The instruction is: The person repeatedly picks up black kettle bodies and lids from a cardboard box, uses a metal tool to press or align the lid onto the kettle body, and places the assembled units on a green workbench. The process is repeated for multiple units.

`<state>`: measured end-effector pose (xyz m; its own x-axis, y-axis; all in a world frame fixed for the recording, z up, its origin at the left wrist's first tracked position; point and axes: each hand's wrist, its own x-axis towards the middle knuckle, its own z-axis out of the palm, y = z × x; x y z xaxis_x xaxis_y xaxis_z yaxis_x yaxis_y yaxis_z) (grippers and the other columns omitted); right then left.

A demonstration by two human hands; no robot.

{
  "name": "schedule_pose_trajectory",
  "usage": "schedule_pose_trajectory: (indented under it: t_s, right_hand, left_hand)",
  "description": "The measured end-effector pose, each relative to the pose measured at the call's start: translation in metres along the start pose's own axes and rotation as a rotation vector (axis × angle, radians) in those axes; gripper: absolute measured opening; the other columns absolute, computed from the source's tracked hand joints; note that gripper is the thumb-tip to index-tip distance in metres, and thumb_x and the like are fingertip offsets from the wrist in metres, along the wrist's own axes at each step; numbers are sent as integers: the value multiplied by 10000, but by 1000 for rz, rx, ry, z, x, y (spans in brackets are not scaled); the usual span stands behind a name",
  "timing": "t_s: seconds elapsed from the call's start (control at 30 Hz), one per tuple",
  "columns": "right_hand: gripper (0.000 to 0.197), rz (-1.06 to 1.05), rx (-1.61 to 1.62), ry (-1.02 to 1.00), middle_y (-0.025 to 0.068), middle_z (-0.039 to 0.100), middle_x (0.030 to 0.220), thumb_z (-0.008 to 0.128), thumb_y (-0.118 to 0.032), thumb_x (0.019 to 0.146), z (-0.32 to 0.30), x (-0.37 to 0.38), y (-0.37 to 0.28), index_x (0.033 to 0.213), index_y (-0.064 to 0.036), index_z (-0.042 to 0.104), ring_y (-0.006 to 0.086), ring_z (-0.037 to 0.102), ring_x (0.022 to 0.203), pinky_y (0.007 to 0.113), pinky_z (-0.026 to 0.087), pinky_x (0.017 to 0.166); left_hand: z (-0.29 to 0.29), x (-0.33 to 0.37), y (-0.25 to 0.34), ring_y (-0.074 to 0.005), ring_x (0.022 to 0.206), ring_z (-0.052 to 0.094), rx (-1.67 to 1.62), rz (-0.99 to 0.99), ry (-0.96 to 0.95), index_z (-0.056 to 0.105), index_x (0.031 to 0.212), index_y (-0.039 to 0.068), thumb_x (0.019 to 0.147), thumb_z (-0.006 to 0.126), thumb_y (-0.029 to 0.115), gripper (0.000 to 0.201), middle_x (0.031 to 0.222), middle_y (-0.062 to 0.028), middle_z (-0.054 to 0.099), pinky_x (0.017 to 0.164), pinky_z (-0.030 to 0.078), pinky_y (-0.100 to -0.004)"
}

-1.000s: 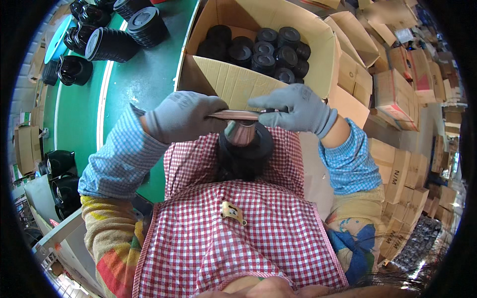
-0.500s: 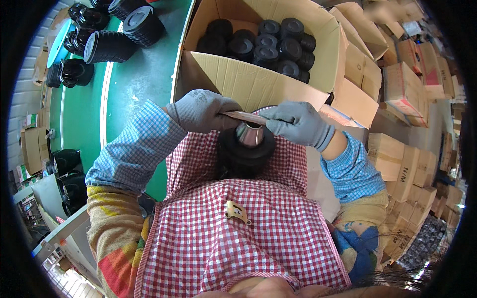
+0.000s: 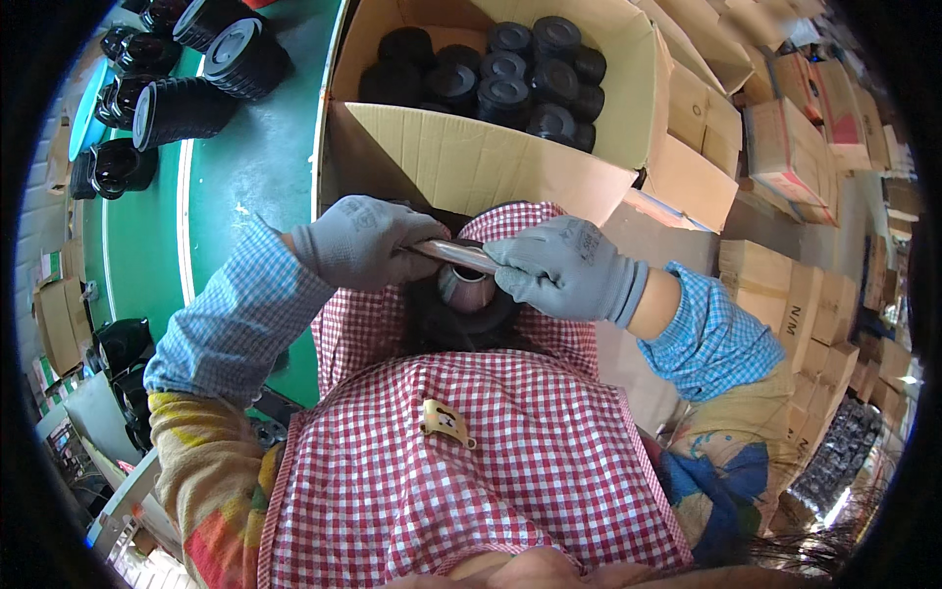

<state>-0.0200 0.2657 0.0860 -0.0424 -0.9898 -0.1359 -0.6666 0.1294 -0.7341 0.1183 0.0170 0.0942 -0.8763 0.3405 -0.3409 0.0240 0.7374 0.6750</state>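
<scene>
Between my two grey-gloved hands stretches a thin, shiny metal piece (image 3: 459, 256), seen nearly edge-on, so I cannot tell its full shape. My left hand (image 3: 365, 243) pinches its left end, with the fingers curled. At its right end my right hand (image 3: 559, 267) grips it between thumb and fingers. Just below the piece stands a silver, cone-shaped metal part (image 3: 466, 293), its top partly covered. A dark round base (image 3: 471, 329) surrounds the cone at my lap, in front of the red checked apron (image 3: 471, 461).
Ahead, an open cardboard box (image 3: 471, 147) holds several black round lids (image 3: 505, 93). On the green table (image 3: 265, 167) at left stand stacks of black lids (image 3: 186, 110) and glossy black pots (image 3: 123, 167). Cardboard cartons (image 3: 775, 285) are piled at right.
Both hands have come slightly lower and nearer to me, still holding the metal piece. The view has shifted, so the box and table sit further left.
</scene>
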Motion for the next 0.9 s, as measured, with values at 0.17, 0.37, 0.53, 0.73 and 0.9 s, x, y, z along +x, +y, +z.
schedule_pose_trajectory:
  t_s: [0.17, 0.37, 0.53, 0.73, 0.9]
  right_hand:
    - [587, -240, -41, 251, 198, 442, 1465, 551, -471, 980, 26, 7, 17, 1460, -141, 483, 378, 400, 1367, 524, 287, 1130]
    - [879, -264, 201, 25, 169, 163, 1687, 376, -723, 964, 39, 15, -14, 1623, -156, 252, 382, 109, 1559, 560, 16, 1240]
    - [847, -149, 613, -12, 223, 178, 1670, 320, -618, 1009, 32, 32, -29, 1636, -89, 112, 379, 196, 1540, 520, 106, 1246]
    - [697, -234, 1401, -5, 168, 143, 1694, 302, -442, 1085, 43, 34, 16, 1644, -101, 65, 301, 172, 1561, 419, 212, 1241]
    - [922, -81, 1505, -12, 181, 380, 1597, 274, -785, 958, 35, 35, 0, 1598, -123, 314, 270, 444, 1426, 472, 306, 1188]
  left_hand:
    - [-3, 18, -21, -346, 931, 712, -193, -158, -99, 727, 1138, 33, 1017, 534, 437, 464, 974, -172, 739, 878, 549, -452]
    - [28, 64, -58, -348, 885, 707, -147, -123, 3, 765, 1034, 41, 981, 530, 426, 454, 930, -191, 742, 871, 532, -467]
    - [31, 99, -61, -288, 914, 703, -288, -165, 9, 757, 1060, 53, 987, 524, 352, 385, 948, -171, 736, 891, 535, -420]
    - [45, 22, -16, -256, 1068, 634, -110, 286, 841, 637, 1217, 58, 961, 611, 279, 339, 1184, -110, 644, 864, 529, -378]
    - [82, 32, 75, -247, 989, 579, 204, 526, 621, 686, 1101, 166, 869, 692, 476, 387, 1076, -48, 624, 836, 447, -428]
